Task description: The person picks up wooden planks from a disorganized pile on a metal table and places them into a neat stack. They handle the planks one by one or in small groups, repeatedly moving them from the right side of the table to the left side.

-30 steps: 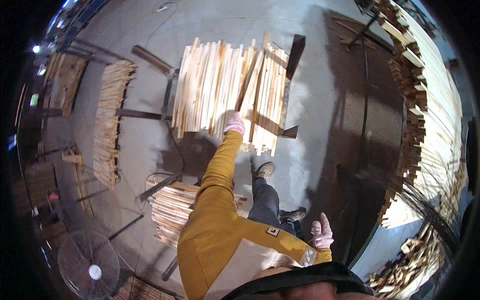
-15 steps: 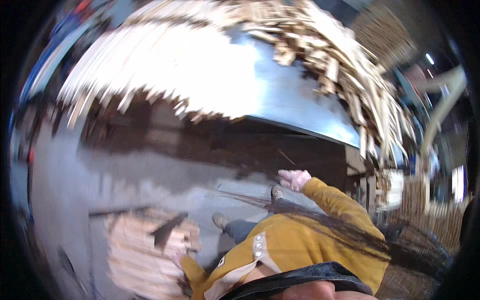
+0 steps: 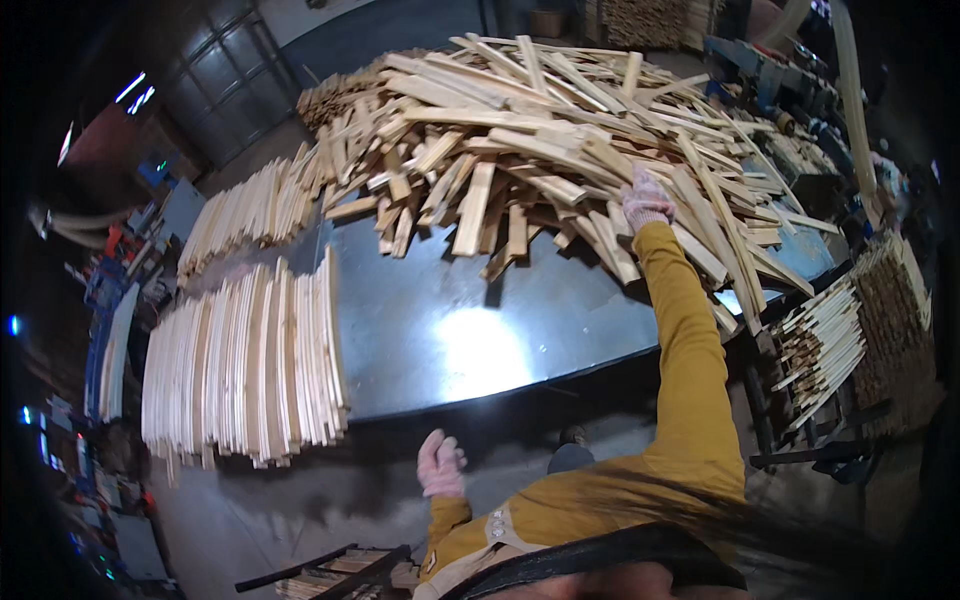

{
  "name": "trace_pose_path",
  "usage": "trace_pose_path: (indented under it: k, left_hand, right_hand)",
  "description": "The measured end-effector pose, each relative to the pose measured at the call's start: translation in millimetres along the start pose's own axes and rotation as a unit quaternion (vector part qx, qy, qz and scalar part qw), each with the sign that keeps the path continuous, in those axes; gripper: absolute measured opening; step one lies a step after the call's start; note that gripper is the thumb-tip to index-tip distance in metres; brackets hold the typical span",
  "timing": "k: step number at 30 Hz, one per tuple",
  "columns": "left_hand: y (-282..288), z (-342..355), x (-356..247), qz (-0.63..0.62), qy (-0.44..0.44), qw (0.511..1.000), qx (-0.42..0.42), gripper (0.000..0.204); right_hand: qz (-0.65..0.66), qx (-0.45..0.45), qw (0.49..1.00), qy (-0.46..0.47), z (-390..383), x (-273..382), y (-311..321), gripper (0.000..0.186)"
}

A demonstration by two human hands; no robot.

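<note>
Reaching across the dark table (image 3: pixel 470 340), right hand (image 3: pixel 646 197) lies on the loose heap of wood slats (image 3: pixel 560 150) at the far edge; grip cannot be told. Left hand (image 3: pixel 440 465) hangs below the near edge, fingers spread, holding nothing, right of 1 neat slat stack (image 3: pixel 240 365).

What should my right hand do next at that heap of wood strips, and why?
Probably close the right hand on one loose strip and draw it out of the jumbled heap. The hand already rests on the strips, while the left hand hangs free below the dark table.
</note>
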State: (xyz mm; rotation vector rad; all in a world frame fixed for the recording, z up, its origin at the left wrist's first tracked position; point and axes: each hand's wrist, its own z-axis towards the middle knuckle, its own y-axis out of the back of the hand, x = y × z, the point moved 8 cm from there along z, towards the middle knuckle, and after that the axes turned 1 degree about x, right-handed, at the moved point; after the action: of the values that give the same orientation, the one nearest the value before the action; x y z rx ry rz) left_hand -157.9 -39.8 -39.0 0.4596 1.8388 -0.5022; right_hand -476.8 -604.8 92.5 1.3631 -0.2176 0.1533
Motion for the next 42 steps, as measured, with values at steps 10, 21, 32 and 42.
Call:
trace_pose_path:
  k: [10,21,32,42]
  left_hand:
    - [-282,-17,-59,0.255,-0.255,0.873,0.329,0.029]
    - [-316,68,-72,0.403,-0.106,0.804,0.423,0.088]
    - [-379,31,-44,0.237,-0.045,0.911,0.334,0.048]
    - [-452,-31,12,0.086,-0.022,0.919,0.385,0.049]
  right_hand:
    - [0.049,-0.057,0.954,0.292,35,-2,18,0.055]
    - [0.474,0.004,0.800,0.369,-91,-40,52,0.050]
    - [0.042,0.042,0.986,-0.157,-2,-354,-41,0.084]
    - [0.086,0.152,0.984,-0.036,-81,-317,-5,0.086]
